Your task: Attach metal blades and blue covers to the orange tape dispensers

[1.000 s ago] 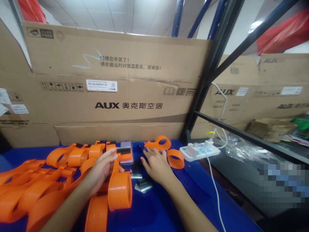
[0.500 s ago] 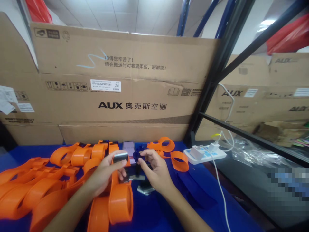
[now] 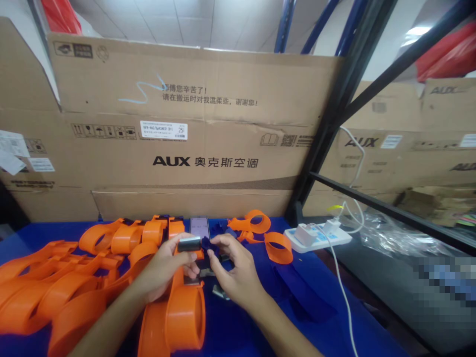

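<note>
My left hand [image 3: 165, 267] is closed on a small black block with a silvery top edge [image 3: 189, 244], thumb in front and fingers curled beneath. A bit of orange plastic shows just under the block; whether it is joined cannot be made out. My right hand [image 3: 238, 267] pinches a small dark blue piece [image 3: 207, 243] between thumb and fingertips, close to the block's right end. Contact between the two is unclear. Below the hands lie small metallic pieces [image 3: 220, 292] on the blue table surface [image 3: 230, 332].
Many orange ring-shaped plastic parts [image 3: 186, 317] cover the left side, with another orange ring [image 3: 278, 248] at right. A phone [image 3: 200, 228] lies behind the hands. A white power strip [image 3: 318, 238] with cables sits by the black rack post; a cardboard wall [image 3: 208, 186] stands behind.
My right hand has moved left with the dark blue piece, bringing it up to the black block. My left hand has stayed nearly in place, still holding the block.
</note>
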The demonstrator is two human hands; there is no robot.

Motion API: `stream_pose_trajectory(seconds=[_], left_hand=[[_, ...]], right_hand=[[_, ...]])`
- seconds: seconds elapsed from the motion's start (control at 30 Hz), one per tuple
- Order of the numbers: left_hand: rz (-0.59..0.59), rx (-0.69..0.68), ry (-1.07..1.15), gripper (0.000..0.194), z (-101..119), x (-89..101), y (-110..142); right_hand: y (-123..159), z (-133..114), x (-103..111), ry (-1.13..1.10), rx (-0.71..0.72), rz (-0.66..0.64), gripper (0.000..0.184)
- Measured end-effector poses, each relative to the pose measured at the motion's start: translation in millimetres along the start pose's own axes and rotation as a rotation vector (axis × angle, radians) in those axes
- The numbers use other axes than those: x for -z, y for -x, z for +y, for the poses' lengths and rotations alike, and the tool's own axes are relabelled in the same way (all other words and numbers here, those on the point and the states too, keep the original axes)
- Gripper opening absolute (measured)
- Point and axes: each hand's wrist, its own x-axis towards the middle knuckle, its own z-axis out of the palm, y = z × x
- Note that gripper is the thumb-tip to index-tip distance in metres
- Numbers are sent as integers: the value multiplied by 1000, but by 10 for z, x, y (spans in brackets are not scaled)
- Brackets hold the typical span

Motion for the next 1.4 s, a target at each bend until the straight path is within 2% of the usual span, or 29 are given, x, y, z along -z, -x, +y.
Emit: stream_pose_trajectory(seconds=[0.23, 0.4, 0.67, 0.93, 1.4], left_hand=[[31, -13, -1, 35, 48, -47, 26], [18, -13, -5, 33, 64, -59, 36], [-50, -10, -44, 32, -6, 0, -13], [-152, -37, -75, 28, -22, -8, 27], [-153, -59, -103, 19, -15, -31, 43]], right_hand=[[-2, -1, 28, 13, 142, -53, 37], [46, 15, -5, 29, 107, -28, 26], [18, 17, 12, -80, 53, -110, 14], [-25, 2, 33, -157, 100, -164, 18], [-24, -5, 48, -141, 33, -195, 22]])
